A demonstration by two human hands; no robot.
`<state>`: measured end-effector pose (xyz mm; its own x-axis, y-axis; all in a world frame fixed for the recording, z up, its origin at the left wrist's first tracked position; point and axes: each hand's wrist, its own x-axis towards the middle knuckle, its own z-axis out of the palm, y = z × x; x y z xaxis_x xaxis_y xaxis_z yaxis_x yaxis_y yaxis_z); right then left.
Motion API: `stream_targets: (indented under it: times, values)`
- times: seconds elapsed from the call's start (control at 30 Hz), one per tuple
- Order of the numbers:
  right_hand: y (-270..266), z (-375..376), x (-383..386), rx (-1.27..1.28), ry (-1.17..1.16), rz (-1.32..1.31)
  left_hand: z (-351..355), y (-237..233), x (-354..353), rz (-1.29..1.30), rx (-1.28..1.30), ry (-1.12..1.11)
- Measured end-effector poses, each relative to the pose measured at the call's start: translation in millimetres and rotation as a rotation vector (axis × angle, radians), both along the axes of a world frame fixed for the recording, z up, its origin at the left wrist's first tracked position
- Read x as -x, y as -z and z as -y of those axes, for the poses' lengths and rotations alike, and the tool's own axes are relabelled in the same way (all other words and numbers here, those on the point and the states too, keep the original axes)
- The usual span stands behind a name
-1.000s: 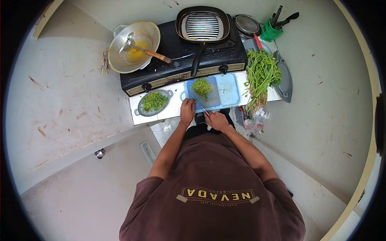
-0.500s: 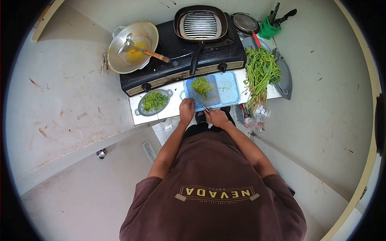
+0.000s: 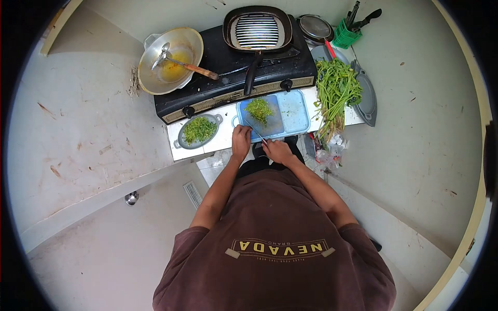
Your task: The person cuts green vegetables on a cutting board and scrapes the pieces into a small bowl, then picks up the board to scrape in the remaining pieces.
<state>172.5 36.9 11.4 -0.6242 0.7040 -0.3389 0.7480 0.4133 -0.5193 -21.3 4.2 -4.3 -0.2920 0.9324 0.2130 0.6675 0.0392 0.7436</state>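
A blue cutting board (image 3: 296,115) lies at the front of the counter with a heap of chopped greens (image 3: 259,109) on its darker left half. My right hand (image 3: 279,151) is wrapped round the handle of a knife (image 3: 256,131), at the board's front edge. The blade slants up and left over the board, apart from the heap. My left hand (image 3: 241,141) is at the board's front left corner, close beside the blade. Its fingers are curled together, and whatever they hold is too small to make out. Left of the board, a grey oval dish (image 3: 179,141) holds more chopped greens (image 3: 199,130).
A black gas stove (image 3: 210,94) carries a wok (image 3: 148,78) with a ladle (image 3: 199,70) and a square grill pan (image 3: 227,31). Leafy stems (image 3: 334,96) rest on grey plates (image 3: 368,98) at right. Knives stand in a green basket (image 3: 344,37) behind.
The knife and my right hand have shifted very slightly left. My left hand stays at the board's corner, and the chopped heap looks the same.
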Motion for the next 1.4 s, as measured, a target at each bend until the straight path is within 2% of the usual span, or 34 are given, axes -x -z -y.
stream_targets:
  times: [0.2, 0.4, 0.5, 0.7, 1.0, 1.3, 1.4]
  values:
    - [4.1, -10.5, 16.6, -0.003, -0.024, 0.063, 3.5, 5.5, 4.1, -0.136, -0.075, 0.096]
    - [-0.4, -4.7, 1.4, -0.004, 0.009, 0.063, 3.8, 0.1, 2.9, 0.018, 0.069, -0.003]
    - [-5.3, -5.0, 0.5, 0.013, 0.002, 0.069, 2.1, -1.3, 2.6, 0.146, 0.06, -0.034]
    - [-1.9, -2.7, -1.5, -0.078, -0.015, -0.048, 2.9, 1.7, 7.3, 0.04, 0.052, 0.016]
    - [-1.8, -11.7, 23.2, -0.054, -0.029, 0.046, 5.8, -3.2, 9.0, -0.093, -0.019, 0.096]
    - [3.8, -5.9, -0.5, -0.039, 0.024, 0.044, 4.0, -1.2, 6.5, 0.146, 0.077, -0.024]
    - [2.1, -6.7, -1.5, -0.05, 0.036, 0.027, 2.5, 0.4, 5.8, 0.124, 0.079, -0.025]
